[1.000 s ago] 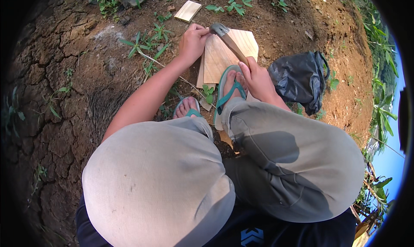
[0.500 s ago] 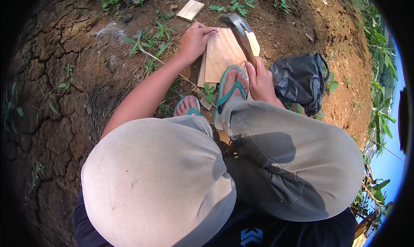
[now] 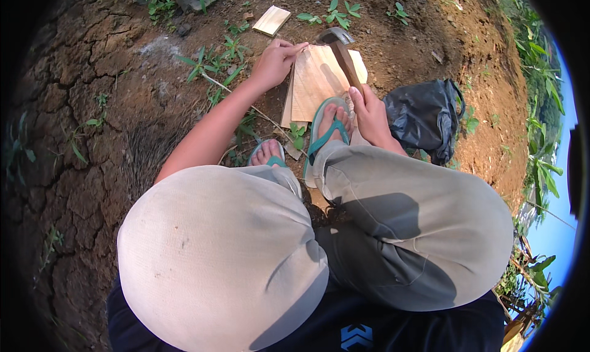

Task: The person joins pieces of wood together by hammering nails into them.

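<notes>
Over wooden boards (image 3: pixel 314 87), a hammer (image 3: pixel 345 60) is gripped by the right hand (image 3: pixel 372 115); the left hand (image 3: pixel 275 63) is pinched closed at their edge, contents unclear.

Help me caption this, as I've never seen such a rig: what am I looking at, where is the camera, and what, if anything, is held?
No machine works here: these are a person's own bare hands. The camera is a wide fisheye worn on the head, looking down, so picture left is the person's left and straight edges bend near the rim. The big pale shapes below are their trousers, over bent knees.

The right hand grips a wooden-handled hammer. The left hand has its fingertips at the far left corner of a pale wooden board; anything pinched there is too small to make out. A green-strapped sandal overlaps the board's near edge.

On the soil lie a small wood piece and a black plastic bag.
</notes>
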Demonstrator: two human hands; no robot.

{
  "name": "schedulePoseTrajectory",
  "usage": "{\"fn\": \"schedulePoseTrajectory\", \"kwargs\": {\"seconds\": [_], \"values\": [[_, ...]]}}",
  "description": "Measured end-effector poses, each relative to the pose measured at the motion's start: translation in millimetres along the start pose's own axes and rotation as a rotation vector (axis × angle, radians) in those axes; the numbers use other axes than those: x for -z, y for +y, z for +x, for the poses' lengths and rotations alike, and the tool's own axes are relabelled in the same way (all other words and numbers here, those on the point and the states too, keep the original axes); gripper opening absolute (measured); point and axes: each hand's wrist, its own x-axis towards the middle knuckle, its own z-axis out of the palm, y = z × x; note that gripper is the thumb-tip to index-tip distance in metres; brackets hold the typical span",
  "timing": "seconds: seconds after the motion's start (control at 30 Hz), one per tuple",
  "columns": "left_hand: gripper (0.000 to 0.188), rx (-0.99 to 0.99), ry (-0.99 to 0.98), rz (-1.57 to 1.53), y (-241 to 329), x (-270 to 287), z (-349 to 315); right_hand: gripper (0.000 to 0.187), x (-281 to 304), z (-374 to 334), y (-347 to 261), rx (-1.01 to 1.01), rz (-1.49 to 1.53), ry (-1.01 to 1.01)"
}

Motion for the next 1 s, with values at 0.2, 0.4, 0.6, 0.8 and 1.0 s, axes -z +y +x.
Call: {"fn": "schedulePoseTrajectory", "kwargs": {"seconds": [0.2, 0.4, 0.6, 0.8, 1.0], "values": [[0.063, 0.4, 0.031, -0.184, 2, -15, -63, 0.042, 26, 71, -12, 0.047, -0.233, -0.187], [0.056, 0.298, -0.068, -0.157, 18, -19, -93, 0.048, -5, 146, -1, 0.546, -0.279, -0.257], [0.049, 0.326, -0.079, -0.281, 21, -15, -103, 0.047, -11, 130, 10, 0.473, -0.422, -0.283], [0.047, 0.385, -0.025, -0.289, 19, -32, -109, 0.057, -2, 110, 9, 0.268, -0.327, -0.331], [0.064, 0.484, -0.06, -0.193, 32, -29, -94, 0.059, -16, 107, 22, 0.383, -0.387, -0.222]]}}
